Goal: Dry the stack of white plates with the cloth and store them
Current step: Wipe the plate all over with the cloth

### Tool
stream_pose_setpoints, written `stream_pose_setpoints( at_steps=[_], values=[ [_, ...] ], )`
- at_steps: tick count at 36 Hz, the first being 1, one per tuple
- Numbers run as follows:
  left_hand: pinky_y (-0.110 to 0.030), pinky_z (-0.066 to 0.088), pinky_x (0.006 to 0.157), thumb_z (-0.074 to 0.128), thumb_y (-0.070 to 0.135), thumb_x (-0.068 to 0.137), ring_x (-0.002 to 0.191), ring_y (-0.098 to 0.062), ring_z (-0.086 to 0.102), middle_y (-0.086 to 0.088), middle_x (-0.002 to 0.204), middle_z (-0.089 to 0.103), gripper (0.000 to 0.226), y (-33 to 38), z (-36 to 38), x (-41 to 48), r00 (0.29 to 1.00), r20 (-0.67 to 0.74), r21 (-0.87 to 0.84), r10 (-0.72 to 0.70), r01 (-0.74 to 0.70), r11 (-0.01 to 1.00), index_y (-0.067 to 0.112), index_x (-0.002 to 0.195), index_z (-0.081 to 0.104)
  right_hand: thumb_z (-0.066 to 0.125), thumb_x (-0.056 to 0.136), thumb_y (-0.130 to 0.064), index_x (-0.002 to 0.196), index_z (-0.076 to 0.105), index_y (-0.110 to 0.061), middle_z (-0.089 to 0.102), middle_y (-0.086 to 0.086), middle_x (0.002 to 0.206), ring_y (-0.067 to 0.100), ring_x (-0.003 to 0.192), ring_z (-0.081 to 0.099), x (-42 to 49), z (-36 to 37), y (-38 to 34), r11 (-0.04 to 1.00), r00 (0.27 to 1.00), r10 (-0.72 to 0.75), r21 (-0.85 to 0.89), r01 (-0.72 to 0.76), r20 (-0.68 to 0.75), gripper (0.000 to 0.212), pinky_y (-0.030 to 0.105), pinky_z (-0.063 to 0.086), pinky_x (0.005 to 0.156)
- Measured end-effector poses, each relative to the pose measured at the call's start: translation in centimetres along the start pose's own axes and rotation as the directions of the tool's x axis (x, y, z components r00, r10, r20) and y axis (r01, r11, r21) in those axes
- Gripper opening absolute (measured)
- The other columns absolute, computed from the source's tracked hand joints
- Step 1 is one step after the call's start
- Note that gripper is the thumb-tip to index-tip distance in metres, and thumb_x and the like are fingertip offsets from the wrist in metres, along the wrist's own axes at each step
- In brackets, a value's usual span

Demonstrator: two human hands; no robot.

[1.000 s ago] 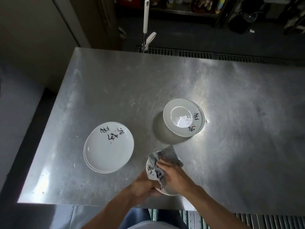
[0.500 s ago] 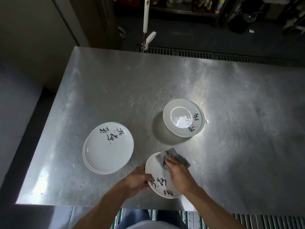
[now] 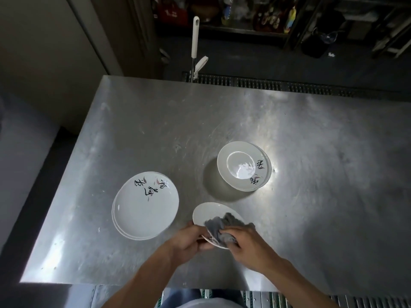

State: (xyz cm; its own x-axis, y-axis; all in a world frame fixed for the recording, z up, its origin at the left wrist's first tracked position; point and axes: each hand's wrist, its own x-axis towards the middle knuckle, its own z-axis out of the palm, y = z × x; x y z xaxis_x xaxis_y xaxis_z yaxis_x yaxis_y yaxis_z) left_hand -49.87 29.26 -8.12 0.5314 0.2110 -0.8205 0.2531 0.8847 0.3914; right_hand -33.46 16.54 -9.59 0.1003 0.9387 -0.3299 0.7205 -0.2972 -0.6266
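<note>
Both bare forearms extend forward from the lower frame edge and converge. The left hand [image 3: 189, 240] grips the near rim of a round white ceramic plate [image 3: 209, 213]. The right hand [image 3: 250, 243], fingers curled, presses a crumpled grey cloth [image 3: 219, 224] onto it.

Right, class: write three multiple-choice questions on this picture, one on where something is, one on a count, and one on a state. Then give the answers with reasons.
1. Where is the cloth?
A on the left stack
B on the floor
C on the held plate

2. How many plate stacks stand on the table?
A two
B one
C four

3. What is the left hand doing?
A lying flat on the table
B gripping the held plate's rim
C pointing at a stack

Answers:
1 C: the right hand holds it against that plate.
2 A: there is the left stack and the right stack.
3 B: its fingers curl round the near edge.
</note>
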Motion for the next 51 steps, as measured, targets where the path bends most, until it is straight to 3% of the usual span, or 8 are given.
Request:
stream_pose_setpoints(
  at_steps=[6, 14, 18, 25, 34, 38, 43, 51],
  values=[
    [-0.051, 0.062, 0.083, 0.046, -0.021, 0.091, 0.091, -0.035, 0.069, -0.029, 0.133, 0.059, 0.094, 0.8, 0.8, -0.3, 0.998, -0.038, -0.070, 0.054, -0.056, 0.996, 0.032, 0.161, 0.012, 0.070, 0.086, -0.046, 0.112, 0.071, -0.028, 0.068, -0.019, 0.110, -0.007, 0.100, 0.057, 0.2, -1.5, -1.6, 0.993, 0.996, -0.076, 0.089, 0.073, 0.037, 0.032, 0.030, 0.044, 0.096],
    [-0.055, 0.055, 0.095, 0.070, 0.034, 0.095, 0.088, -0.029, 0.065, -0.013, 0.103, 0.064, 0.041, 1.7, 1.5, -2.1, 0.976, -0.117, 0.201, 0.186, -0.160, 0.966, 0.015, 0.127, 0.053, 0.070, 0.077, -0.037, 0.091, 0.066, -0.024, 0.059, -0.013, 0.064, -0.004, 0.056, 0.043, 2.4, -5.3, -2.2, 0.970, 0.997, 0.019, 0.245, 0.000, -0.078, 0.020, 0.019, 0.035, 0.054],
    [-0.034, 0.051, 0.098, 0.066, 0.062, 0.090, 0.112, -0.017, 0.061, 0.001, 0.119, 0.065, 0.046, 2.5, 0.7, -3.0, 0.948, -0.063, 0.565, 0.313, -0.224, 0.794, 0.025, 0.117, 0.069, 0.079, 0.070, -0.031, 0.088, 0.072, -0.028, 0.053, -0.016, 0.067, 0.000, 0.062, 0.045, 3.3, -7.7, -0.7, 0.892, 0.989, 0.150, 0.433, -0.129, -0.015, 0.020, 0.018, 0.037, 0.057],
    [-0.033, 0.048, 0.082, 0.071, 0.017, 0.096, 0.092, -0.017, 0.056, -0.011, 0.099, 0.067, 0.024, 1.2, -0.3, -1.6, 0.928, 0.006, 0.721, 0.372, -0.262, 0.642, 0.000, 0.112, 0.065, 0.090, 0.067, -0.016, 0.092, 0.075, -0.031, 0.069, -0.018, 0.082, -0.002, 0.076, 0.061, 3.5, -7.6, 0.9, 0.813, 0.962, 0.269, 0.545, -0.203, -0.044, 0.032, 0.011, 0.045, 0.071],
    [-0.056, 0.054, 0.086, 0.075, 0.014, 0.094, 0.099, -0.026, 0.066, -0.010, 0.106, 0.069, 0.031, -1.4, -0.4, -0.6, 0.968, -0.027, 0.342, 0.249, -0.226, 0.912, 0.002, 0.118, 0.061, 0.061, 0.098, -0.011, 0.116, 0.067, -0.032, 0.070, -0.027, 0.106, -0.008, 0.089, 0.066, 1.6, -4.2, 1.2, 0.890, 0.901, 0.281, 0.442, -0.115, -0.331, 0.029, 0.011, 0.048, 0.078],
    [-0.046, 0.059, 0.079, 0.071, 0.018, 0.095, 0.096, -0.024, 0.072, -0.008, 0.112, 0.073, 0.030, -2.2, -0.6, 0.2, 0.978, -0.080, 0.209, 0.194, -0.174, 0.962, 0.013, 0.124, 0.062, 0.063, 0.097, -0.012, 0.142, 0.055, -0.020, 0.064, -0.003, 0.134, 0.011, 0.119, 0.064, 0.6, -0.8, 0.8, 0.920, 0.946, 0.252, 0.354, -0.169, -0.203, 0.046, 0.016, 0.046, 0.098],
    [-0.040, 0.061, 0.075, 0.065, 0.020, 0.099, 0.094, -0.027, 0.074, -0.011, 0.111, 0.076, 0.029, -2.6, -0.4, 1.0, 0.986, -0.095, 0.145, 0.140, -0.125, 0.981, 0.013, 0.127, 0.063, 0.049, 0.105, -0.029, 0.156, 0.031, -0.016, 0.009, -0.010, 0.162, 0.008, 0.154, 0.005, 0.6, 2.7, -0.4, 0.982, 0.997, 0.072, 0.177, -0.065, -0.034, 0.056, 0.016, 0.003, 0.121],
    [-0.037, 0.060, 0.071, 0.060, 0.018, 0.102, 0.097, -0.029, 0.075, -0.015, 0.111, 0.076, 0.024, -2.2, -1.2, 1.6, 0.992, -0.075, 0.087, 0.104, -0.098, 0.991, 0.007, 0.124, 0.065, 0.038, 0.106, -0.043, 0.151, 0.043, -0.016, 0.027, -0.010, 0.160, 0.000, 0.149, 0.017, -1.2, 2.3, 1.9, 0.983, 0.984, -0.176, -0.050, 0.176, 0.005, 0.053, 0.023, 0.012, 0.124]
  ],
)
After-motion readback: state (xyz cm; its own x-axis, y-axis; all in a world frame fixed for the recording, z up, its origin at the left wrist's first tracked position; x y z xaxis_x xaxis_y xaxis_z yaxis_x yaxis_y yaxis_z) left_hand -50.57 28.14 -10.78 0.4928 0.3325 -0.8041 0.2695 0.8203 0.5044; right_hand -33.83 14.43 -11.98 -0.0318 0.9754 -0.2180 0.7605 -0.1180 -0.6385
